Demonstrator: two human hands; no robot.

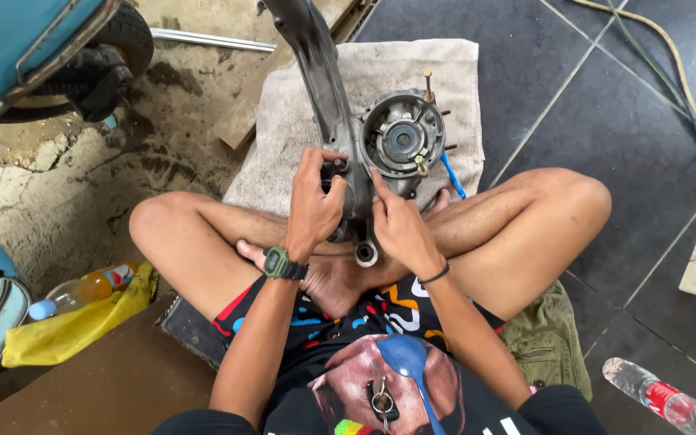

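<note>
Head view, looking down at a person seated cross-legged on a dark tiled floor (pixel 606 105). A grey metal engine casing (pixel 364 153) lies on a beige towel (pixel 300 113) just ahead of the crossed shins, its long arm running away from the fingers toward the top of the frame. The left hand (pixel 316 205) grips the casing's near left flank, fingers (pixel 312 161) curled and clamped on the metal. The right hand (pixel 396 225) rests against the near right flank, fingers (pixel 380 187) together and pressed on the casing; how firmly they hold cannot be told. Just beyond the right fingers sits the casing's round hub (pixel 403 138) with projecting studs, and a blue-handled tool (pixel 453 177) lies on the towel beside it. Well left of the left fingers lie a yellow cloth (pixel 74 330) and a plastic bottle (pixel 82 292); a second bottle (pixel 670 399) lies far to the right.
</note>
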